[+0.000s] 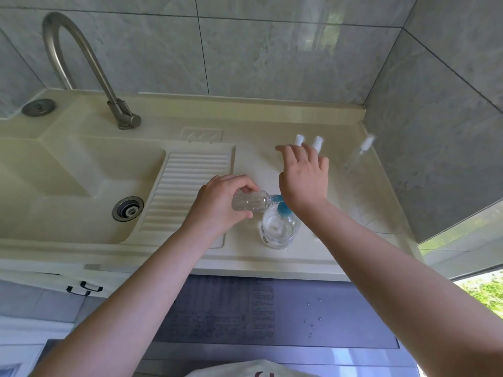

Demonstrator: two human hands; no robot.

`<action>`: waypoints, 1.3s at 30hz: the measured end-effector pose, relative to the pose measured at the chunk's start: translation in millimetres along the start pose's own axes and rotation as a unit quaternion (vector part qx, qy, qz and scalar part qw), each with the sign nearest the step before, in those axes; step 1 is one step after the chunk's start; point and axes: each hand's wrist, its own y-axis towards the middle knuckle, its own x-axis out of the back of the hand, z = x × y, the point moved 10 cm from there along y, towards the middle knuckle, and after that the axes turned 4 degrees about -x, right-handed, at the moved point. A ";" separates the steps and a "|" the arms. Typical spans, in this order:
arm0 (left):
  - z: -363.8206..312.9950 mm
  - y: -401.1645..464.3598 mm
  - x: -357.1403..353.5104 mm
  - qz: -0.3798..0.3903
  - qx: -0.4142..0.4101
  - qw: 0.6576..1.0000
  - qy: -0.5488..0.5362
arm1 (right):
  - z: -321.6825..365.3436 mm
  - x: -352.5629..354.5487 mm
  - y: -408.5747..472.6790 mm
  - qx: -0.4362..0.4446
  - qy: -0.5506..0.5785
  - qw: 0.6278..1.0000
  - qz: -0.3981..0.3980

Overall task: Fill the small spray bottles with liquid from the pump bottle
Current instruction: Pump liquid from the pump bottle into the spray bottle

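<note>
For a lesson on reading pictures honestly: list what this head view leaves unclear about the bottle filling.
- Pump head: the right hand covers most of it.
- Small bottle: the left hand covers part of it, and its fill level is too faint to judge.
- Two white caps: whatever is under them is hidden by the right fingers.

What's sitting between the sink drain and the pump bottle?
In the head view, the ribbed draining board lies between the sink drain and the pump bottle, with the left hand holding a small bottle above it.
</note>
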 end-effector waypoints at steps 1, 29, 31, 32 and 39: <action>-0.3 0.8 0.1 0.001 0.000 1.000 0.000 | -1.3 -4.7 -0.2 -0.005 0.002 1.000 0.011; -1.7 -2.5 -4.0 -0.002 0.010 1.000 -0.006 | -1.2 5.4 -4.8 -0.013 0.017 0.998 -0.054; -2.1 -3.0 -4.1 -0.004 0.008 1.000 -0.011 | 1.6 9.8 -5.1 -0.005 0.003 0.998 -0.065; -1.4 -2.8 -4.0 -0.004 0.008 1.000 -0.011 | 2.2 8.7 -5.6 -0.003 0.002 0.998 -0.060; -1.4 -2.2 -2.4 -0.008 0.007 1.000 0.003 | -3.5 -1.3 -3.8 -0.012 -0.011 0.999 -0.033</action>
